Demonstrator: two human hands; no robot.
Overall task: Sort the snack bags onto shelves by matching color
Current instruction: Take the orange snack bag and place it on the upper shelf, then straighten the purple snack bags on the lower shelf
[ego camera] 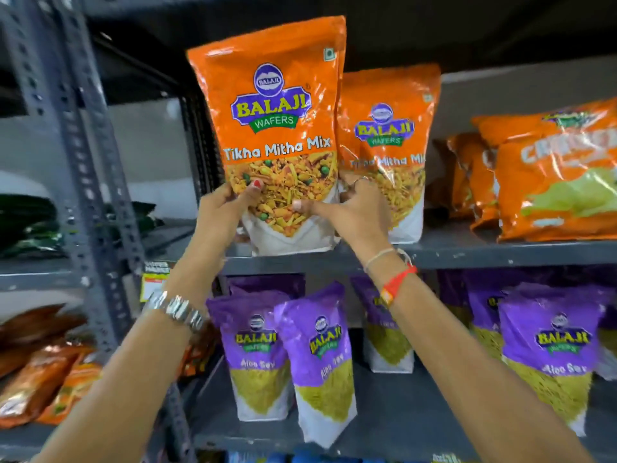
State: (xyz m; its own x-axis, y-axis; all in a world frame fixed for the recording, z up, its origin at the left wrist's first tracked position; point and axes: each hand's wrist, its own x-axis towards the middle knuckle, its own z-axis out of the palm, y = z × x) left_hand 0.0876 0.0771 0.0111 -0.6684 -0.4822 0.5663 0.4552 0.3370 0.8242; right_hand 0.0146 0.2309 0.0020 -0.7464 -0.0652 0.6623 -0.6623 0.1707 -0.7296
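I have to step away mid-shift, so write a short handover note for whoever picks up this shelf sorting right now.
Left hand: grips the lower left edge of the front Tikha Mitha Mix bag.
Right hand: thumb on the same bag's lower right, fingers behind it.
The bag stands upright at the front edge of the orange shelf, beside a second Tikha Mitha Mix bag and other orange bags.
Done: purple Aloo Sev bags stand on the shelf below.
Left: seat this bag and let go. Mixed bags at lower left may need sorting.
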